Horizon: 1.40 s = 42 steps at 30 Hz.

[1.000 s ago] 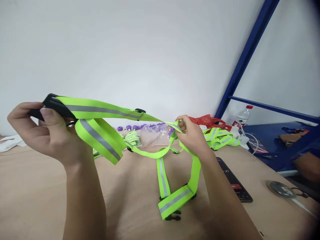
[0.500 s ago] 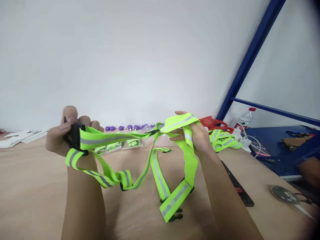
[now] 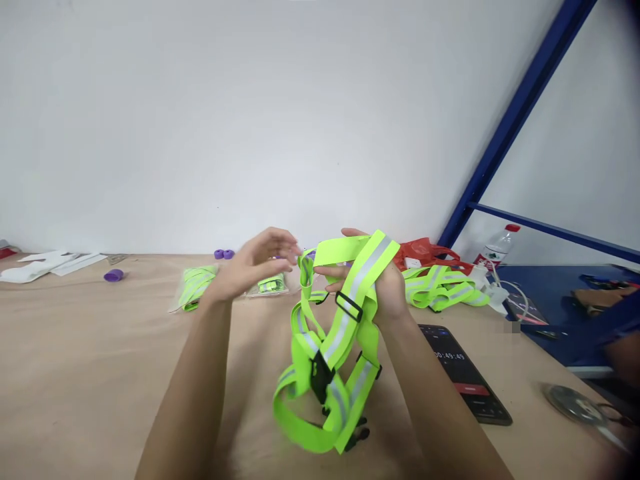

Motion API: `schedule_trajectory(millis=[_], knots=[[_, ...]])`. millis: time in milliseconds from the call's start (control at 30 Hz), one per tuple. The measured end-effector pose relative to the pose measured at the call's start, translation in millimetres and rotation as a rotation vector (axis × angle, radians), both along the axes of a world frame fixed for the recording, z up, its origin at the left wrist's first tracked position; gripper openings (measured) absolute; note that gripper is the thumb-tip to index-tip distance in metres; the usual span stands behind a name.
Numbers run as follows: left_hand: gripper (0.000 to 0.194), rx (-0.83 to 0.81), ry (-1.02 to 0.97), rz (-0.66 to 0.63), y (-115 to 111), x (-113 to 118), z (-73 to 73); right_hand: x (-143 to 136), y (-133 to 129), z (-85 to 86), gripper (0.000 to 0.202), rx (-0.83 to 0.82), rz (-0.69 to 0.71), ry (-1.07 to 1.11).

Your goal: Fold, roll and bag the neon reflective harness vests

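Bright green reflective straps (image 3: 367, 267) with grey stripes are draped over my right hand (image 3: 393, 290), whose fingers wrap round them. Their loops hang down over the table, with a black slider and a black buckle (image 3: 321, 377) among them. My left hand (image 3: 260, 263) is raised just left of the straps, its fingers bent and apart. Its fingertips are close to a narrow strap loop; whether they touch it is unclear, but nothing is gripped.
Bagged green straps (image 3: 197, 285) and purple pieces (image 3: 114, 275) lie on the brown table (image 3: 100, 367). To the right are more loose straps (image 3: 440, 288), a red bag (image 3: 425, 251), a bottle (image 3: 497, 245), a phone (image 3: 467, 373) and a blue frame (image 3: 515, 120).
My left hand has let go of the black buckle and moved right, towards my right hand. The buckle and its straps now hang beneath my right hand.
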<state>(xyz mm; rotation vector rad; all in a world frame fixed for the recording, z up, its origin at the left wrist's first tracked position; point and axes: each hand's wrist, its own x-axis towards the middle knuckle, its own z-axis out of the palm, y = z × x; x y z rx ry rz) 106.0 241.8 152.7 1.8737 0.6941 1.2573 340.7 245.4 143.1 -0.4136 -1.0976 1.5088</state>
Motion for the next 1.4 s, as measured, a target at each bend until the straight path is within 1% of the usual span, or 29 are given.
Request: schedule_trajectory(millis=[33,67,133,167,267,367,500,600,700,767,800,900,933,1000,1067,1133,1200,1233,1333,1400], knots=[[0.039,0.004,0.088,0.056,1.8,7.4,-2.0,0.0,0.3,-0.3,0.047,0.007,0.020,-0.002],[0.047,0.009,0.166,0.085,3.4,13.7,-3.7,0.4,0.7,-0.3,0.047,0.010,0.037,-0.008],[0.056,0.016,0.280,0.092,5.5,22.3,-5.9,2.3,1.2,0.3,0.048,0.010,0.064,-0.023],[0.058,0.015,0.312,0.085,5.8,24.7,-6.3,3.5,1.5,0.7,0.050,0.009,0.073,-0.033],[0.050,-0.010,0.339,0.097,4.6,26.3,-5.6,6.4,2.5,1.3,0.057,0.025,0.063,-0.074],[0.037,-0.034,0.278,0.135,3.4,25.4,-4.5,6.8,3.4,0.8,0.064,0.041,0.040,-0.148],[0.025,-0.040,0.217,0.248,4.1,25.4,-4.1,6.5,2.3,1.3,0.073,0.038,0.015,-0.263],[0.026,-0.085,0.235,0.301,3.6,25.5,-2.2,8.0,0.6,2.3,0.073,0.003,-0.006,-0.280],[0.027,-0.144,0.253,0.279,1.4,25.4,1.1,10.8,0.5,1.4,0.070,-0.016,0.019,-0.253],[0.026,-0.191,0.191,0.213,-0.5,25.4,3.8,13.2,1.7,-0.3,0.067,-0.008,0.024,-0.217],[0.026,-0.230,0.128,0.169,-1.6,25.4,5.3,14.6,2.8,-1.1,0.066,-0.002,0.024,-0.203],[0.030,-0.391,-0.145,0.075,-5.8,24.1,11.3,18.9,7.4,-3.0,0.064,0.033,0.036,-0.183],[0.032,-0.429,-0.237,0.072,-7.5,23.1,13.6,20.2,9.3,-3.4,0.062,0.048,0.038,-0.183],[0.035,-0.445,-0.407,0.103,-11.0,20.2,18.0,21.9,14.0,-4.4,0.055,0.071,0.020,-0.191],[0.038,-0.409,-0.541,0.160,-13.6,17.1,21.6,22.5,19.5,-6.5,0.042,0.082,-0.048,-0.223],[0.039,-0.360,-0.641,0.214,-14.8,15.1,24.1,22.4,25.8,-9.9,0.030,0.079,-0.160,-0.261],[0.036,-0.295,-0.695,0.262,-15.3,15.2,25.5,22.3,31.9,-13.6,0.023,0.085,-0.290,-0.278],[0.033,-0.255,-0.699,0.283,-15.8,15.9,26.0,22.4,34.2,-15.0,0.023,0.092,-0.333,-0.283],[0.023,-0.146,-0.620,0.323,-19.4,20.4,26.8,23.0,35.2,-15.4,0.029,0.155,-0.393,-0.313],[0.016,-0.097,-0.547,0.322,-23.3,25.0,27.2,22.9,29.3,-12.3,0.032,0.233,-0.415,-0.345]])
